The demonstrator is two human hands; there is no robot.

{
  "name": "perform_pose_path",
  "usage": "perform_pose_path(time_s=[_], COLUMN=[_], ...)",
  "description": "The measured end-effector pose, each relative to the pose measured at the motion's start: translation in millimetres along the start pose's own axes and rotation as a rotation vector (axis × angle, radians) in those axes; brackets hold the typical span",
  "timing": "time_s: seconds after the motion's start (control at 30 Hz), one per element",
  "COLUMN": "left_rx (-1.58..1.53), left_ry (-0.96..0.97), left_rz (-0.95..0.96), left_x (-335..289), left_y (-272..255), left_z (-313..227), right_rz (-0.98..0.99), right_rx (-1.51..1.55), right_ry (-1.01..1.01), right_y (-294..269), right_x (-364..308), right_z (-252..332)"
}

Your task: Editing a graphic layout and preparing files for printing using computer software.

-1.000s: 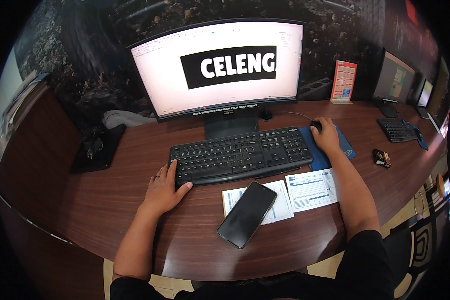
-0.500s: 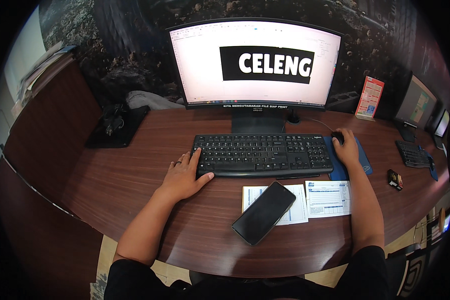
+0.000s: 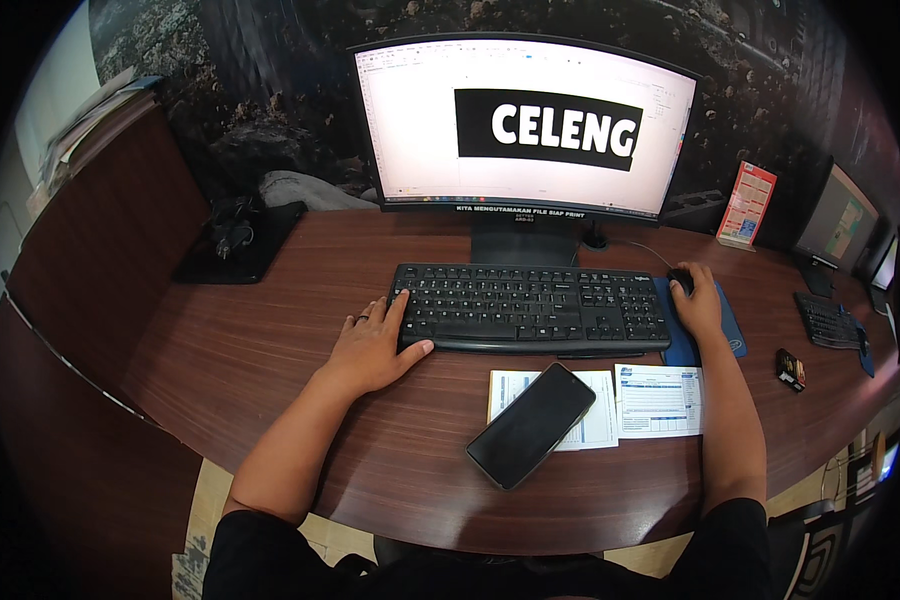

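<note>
Mouse [image 3: 680,277] sits under the right hand [image 3: 702,305], whose fingers curl around it, on a blue pad [image 3: 732,328]. The left hand [image 3: 370,345] is spread and grips nothing; its fingertips touch the left end of the keyboard [image 3: 530,309], which lies between the hands. Nearer the person than both hands, a phone [image 3: 532,425] rests partly on papers [image 3: 658,400] left of the right forearm. Beyond the hands stands a lit monitor [image 3: 560,182].

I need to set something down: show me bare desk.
The brown wooden desk is bare between the flat black slab and left hand, and left of the black rectangular phone. Crowded: around the phone, white printed forms and long black keyboard.
</note>
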State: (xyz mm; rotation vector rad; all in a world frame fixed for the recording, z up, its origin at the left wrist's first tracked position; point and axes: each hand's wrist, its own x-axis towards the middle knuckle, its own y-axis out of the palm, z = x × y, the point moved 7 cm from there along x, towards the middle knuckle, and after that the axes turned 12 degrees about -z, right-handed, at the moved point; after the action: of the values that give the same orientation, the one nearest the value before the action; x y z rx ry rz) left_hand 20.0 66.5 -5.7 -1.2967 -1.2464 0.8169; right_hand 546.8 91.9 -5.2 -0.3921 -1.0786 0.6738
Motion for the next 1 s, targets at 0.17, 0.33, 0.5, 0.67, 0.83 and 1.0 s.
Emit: perform_pose_path(time_s=[0.17, 0.33, 0.5, 0.67, 0.83, 1.0], left_rx=[-0.003, -0.002, -0.007, -0.006, -0.007, 0.003], left_ry=[0.015, 0.015, 0.014, 0.008, 0.02, 0.015], left_rz=[-0.015, -0.011, -0.009, -0.006, -0.019, -0.01], left_x=[1.5, 2.9, 2.0, 1.6, 2.1, 1.4], left_y=[7.7, 7.5, 8.7, 7.0, 7.4, 8.5], left_z=[7.6, 5.3, 7.4, 6.1, 5.8, 6.9], right_rz=[-0.015, 0.032, -0.012, -0.033, 0.027, 0.015], right_rx=[0.004, -0.053, -0.011, -0.022, -0.073, -0.052], right_ry=[0.005, -0.011, -0.006, 0.009, 0.005, 0.049], right_y=[-0.3, 3.3, 0.6, -0.6, 2.3, 0.2], right_x=[0.0, 0.6, -0.2, -0.2, 1.2, 0.6], right_z=[3.2, -8.1, 0.8, 0.1, -5.2, 0.8])
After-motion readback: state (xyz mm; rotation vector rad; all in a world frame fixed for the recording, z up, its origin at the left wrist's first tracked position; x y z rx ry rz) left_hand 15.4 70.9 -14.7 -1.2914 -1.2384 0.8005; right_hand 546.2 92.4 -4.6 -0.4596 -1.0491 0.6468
